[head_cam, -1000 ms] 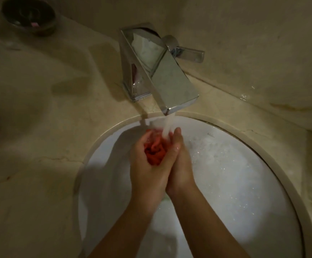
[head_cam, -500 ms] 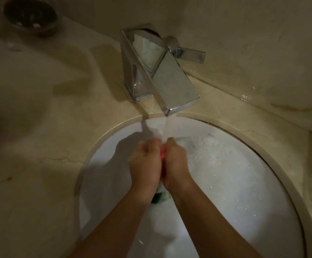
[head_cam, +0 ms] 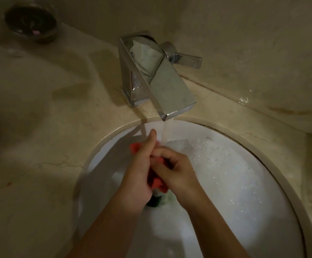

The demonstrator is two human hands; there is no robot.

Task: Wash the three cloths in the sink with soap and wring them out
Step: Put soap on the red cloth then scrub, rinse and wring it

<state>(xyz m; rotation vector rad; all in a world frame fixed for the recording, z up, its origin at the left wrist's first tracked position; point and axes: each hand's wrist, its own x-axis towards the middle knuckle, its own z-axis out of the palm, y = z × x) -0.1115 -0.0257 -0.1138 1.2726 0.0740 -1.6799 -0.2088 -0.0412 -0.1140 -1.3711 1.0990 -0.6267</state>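
You are looking down into a round white sink [head_cam: 244, 183] set in a beige stone counter [head_cam: 39, 164], in dim light. Both your bare forearms reach in from the bottom edge and meet over the middle of the basin.

Between your hands is a red cloth [head_cam: 156, 181], bunched and wet. Your left hand [head_cam: 138, 175] lies along the cloth's left side with the fingers stretched forward and pressed flat against it; one fingertip points toward the tap. A corner of the cloth sticks out past those fingers on the left, and another fold hangs below your palms. Your right hand [head_cam: 177, 170] is curled over the cloth from the right, fingers bent around it and knuckles up.

A square chrome tap [head_cam: 162, 84] stands at the back of the basin, its lever handle [head_cam: 186, 59] pointing right. A thin stream of water [head_cam: 164, 133] falls from the spout and lands just beyond your right hand's fingers, at the far end of the cloth.

Soap foam [head_cam: 216, 164] covers the basin to the right of your hands. Under your wrists, near the drain, sits a dark green shape [head_cam: 156, 201], possibly another cloth; the shadow makes it hard to tell.

A dark round dish [head_cam: 31, 23] sits on the counter at the far left corner.
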